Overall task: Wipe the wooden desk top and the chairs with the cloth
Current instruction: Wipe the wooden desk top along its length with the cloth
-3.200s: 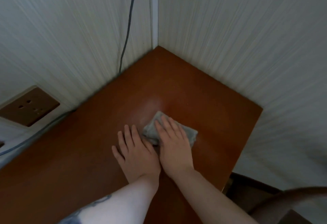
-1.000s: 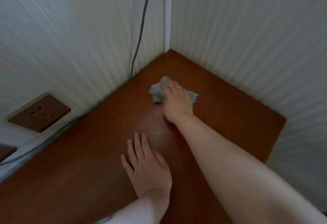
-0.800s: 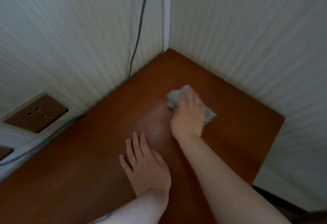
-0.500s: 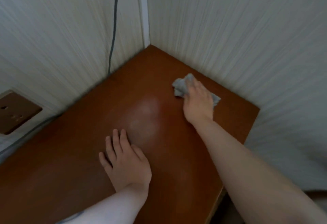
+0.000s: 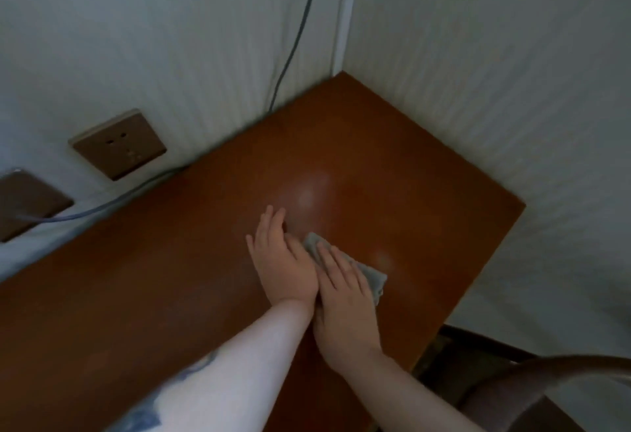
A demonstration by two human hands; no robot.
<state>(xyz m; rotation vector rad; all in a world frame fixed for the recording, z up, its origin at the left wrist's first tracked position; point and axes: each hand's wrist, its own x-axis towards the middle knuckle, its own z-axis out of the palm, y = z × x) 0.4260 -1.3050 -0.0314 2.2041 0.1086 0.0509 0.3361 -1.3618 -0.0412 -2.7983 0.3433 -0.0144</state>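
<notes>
Head view: right hand [image 5: 343, 295], fingers flat on the cloth [image 5: 374, 278], has swept back beside the flat, empty left hand [image 5: 285, 264]; the desk's [image 5: 170, 295] far corner looks wiped.

There is only one view, from a camera on the person's head. It looks forward and steeply down onto the desk [image 5: 170, 295], close enough that both forearms enter from the bottom edge and the hands lie near the middle of the picture. The camera faces the room corner where two walls meet behind the desk. The wide lens bends the wall lines. At the lower right, a chair [image 5: 532, 394] shows partly.
</notes>
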